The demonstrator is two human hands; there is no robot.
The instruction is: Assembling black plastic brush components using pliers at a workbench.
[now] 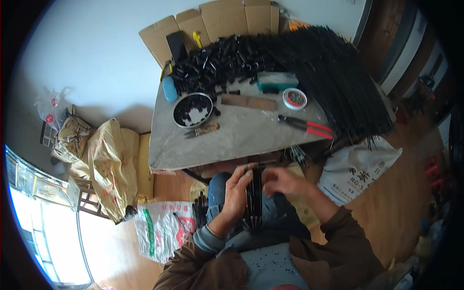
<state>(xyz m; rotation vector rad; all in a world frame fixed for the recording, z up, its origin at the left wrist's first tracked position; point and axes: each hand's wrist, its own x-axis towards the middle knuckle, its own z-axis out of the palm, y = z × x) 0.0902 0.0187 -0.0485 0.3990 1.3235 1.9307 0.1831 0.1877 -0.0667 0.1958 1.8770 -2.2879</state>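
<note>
My left hand is wrapped round a bundle of thin black rods with small shiny joints, like folded umbrella ribs. The bundle stands upright over my lap, its top close to the table's front edge. Beside its upper right side is my right hand, fingers curled inward toward the rods. Whatever those fingertips pinch is too small or hidden to name. On the table ahead lie red-handled pliers and a pair of snips. A round pan holds small black parts, and a small round tub holds tiny metal pieces.
A heap of black tubular parts and a big pile of long black rods cover the table's back and right. A wooden strip lies mid-table. Sacks stand left; a white sack lies right, another by my left knee.
</note>
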